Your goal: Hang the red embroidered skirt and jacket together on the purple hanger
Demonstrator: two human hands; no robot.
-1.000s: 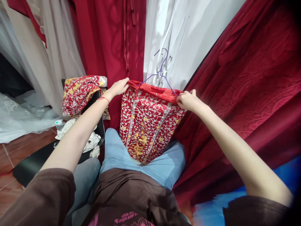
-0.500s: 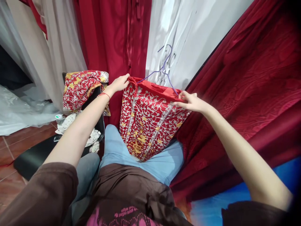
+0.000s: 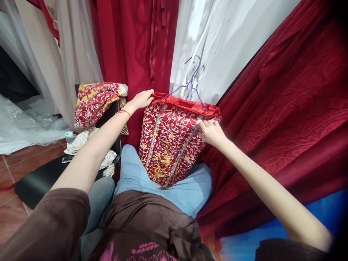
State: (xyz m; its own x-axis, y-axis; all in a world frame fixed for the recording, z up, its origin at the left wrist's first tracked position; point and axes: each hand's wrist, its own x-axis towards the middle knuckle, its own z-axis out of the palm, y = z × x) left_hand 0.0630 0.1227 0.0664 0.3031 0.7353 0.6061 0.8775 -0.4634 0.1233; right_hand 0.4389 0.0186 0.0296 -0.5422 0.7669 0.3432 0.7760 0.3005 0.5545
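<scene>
A red skirt (image 3: 165,141) with silver and gold embroidery stands between my knees, its lower end hidden in my lap. Its plain red waist edge faces up, and a purple wire hanger (image 3: 191,81) sticks out of the opening with its hook upward. My left hand (image 3: 143,99) grips the skirt's upper left corner, with the thumb out of sight. Lower than the waist edge, on the front right side, my right hand (image 3: 213,132) pinches the embroidered cloth beside a silver trim line.
A black chair (image 3: 40,181) at left bears another red embroidered garment (image 3: 95,103) on its back, plus dotted white cloth (image 3: 77,142) and a small clear container (image 3: 70,136). Red curtain-like cloth (image 3: 272,119) hangs close at right. White cloth (image 3: 231,43) hangs ahead.
My right hand has let go of the waist edge at the hanger's right end and moved down to pinch the front cloth. The left hand keeps its corner.
</scene>
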